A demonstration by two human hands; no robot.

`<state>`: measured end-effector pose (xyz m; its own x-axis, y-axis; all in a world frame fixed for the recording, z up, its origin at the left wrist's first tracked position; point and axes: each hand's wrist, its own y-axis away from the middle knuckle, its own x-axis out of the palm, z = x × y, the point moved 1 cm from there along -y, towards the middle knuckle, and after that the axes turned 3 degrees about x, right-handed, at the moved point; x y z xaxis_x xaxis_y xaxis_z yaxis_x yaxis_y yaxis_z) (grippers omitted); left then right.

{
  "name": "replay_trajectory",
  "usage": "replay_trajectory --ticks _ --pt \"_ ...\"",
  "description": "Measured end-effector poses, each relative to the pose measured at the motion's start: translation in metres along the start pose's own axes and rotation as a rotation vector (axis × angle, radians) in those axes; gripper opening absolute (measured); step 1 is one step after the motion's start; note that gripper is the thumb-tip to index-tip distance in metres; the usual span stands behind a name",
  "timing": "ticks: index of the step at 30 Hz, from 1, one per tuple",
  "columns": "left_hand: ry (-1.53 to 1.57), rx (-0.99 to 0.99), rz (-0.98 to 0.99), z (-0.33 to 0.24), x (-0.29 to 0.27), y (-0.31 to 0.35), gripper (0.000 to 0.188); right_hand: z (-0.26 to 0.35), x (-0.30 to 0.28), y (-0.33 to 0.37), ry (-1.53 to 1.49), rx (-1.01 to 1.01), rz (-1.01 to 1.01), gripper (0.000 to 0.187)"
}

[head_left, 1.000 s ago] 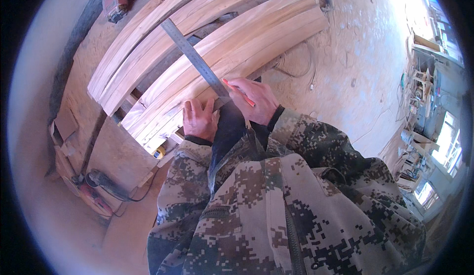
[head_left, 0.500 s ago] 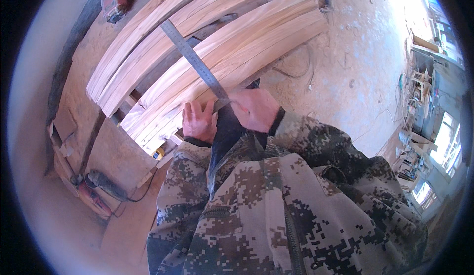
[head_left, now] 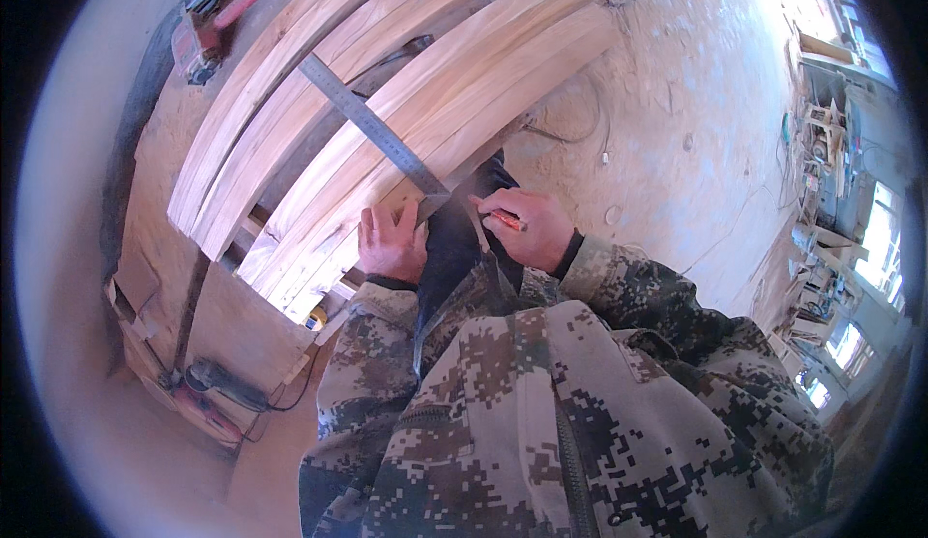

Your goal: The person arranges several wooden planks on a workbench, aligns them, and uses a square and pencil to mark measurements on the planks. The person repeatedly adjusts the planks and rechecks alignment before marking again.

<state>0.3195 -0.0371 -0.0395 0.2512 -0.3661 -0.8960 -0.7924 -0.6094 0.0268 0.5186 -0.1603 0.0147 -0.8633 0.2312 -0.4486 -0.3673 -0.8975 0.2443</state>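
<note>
A steel carpenter's square (head_left: 372,127) lies with its long graduated blade slanting across several curved wooden pieces (head_left: 454,103). Its near corner sits at the edge closest to my body. My left hand (head_left: 394,245) is at that corner, fingers bent over the wood edge and the square's short arm, pressing or gripping it. Just right of the corner, my right hand (head_left: 534,229) is closed around an orange-red pencil (head_left: 507,220). The pencil's tip is too small to make out.
A red power tool (head_left: 198,45) lies beyond the wood at the far left. A corded grinder-like tool (head_left: 224,383) rests at the lower left, near a yellow round item (head_left: 315,319), perhaps a tape measure. Cables (head_left: 570,137) cross the dusty floor, and cluttered shelves (head_left: 822,142) line the right.
My right hand has drawn back to the right from the square's corner, and the pencil in it now shows. My left hand stays at the square. The view has shifted slightly.
</note>
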Motion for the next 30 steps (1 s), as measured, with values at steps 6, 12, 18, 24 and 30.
replay_trajectory --ticks 6,12,18,24,30 --pt "-0.026 0.016 -0.013 -0.015 0.004 -0.016 0.038 0.005 -0.015 -0.002 -0.02 -0.003 0.002 0.014" --pt "-0.049 0.015 -0.021 -0.015 0.006 -0.017 0.04 0.009 -0.016 -0.007 -0.045 -0.011 -0.045 0.015" --pt "-0.048 0.0 -0.012 -0.016 0.007 -0.016 0.039 0.013 -0.011 -0.01 -0.049 -0.023 -0.083 0.022" --pt "-0.038 -0.017 0.007 -0.014 0.006 -0.014 0.04 0.017 -0.009 -0.012 -0.02 -0.042 -0.052 0.031" --pt "-0.016 -0.025 0.019 -0.009 0.009 -0.011 0.044 0.014 -0.003 -0.014 -0.019 -0.002 -0.011 0.03"
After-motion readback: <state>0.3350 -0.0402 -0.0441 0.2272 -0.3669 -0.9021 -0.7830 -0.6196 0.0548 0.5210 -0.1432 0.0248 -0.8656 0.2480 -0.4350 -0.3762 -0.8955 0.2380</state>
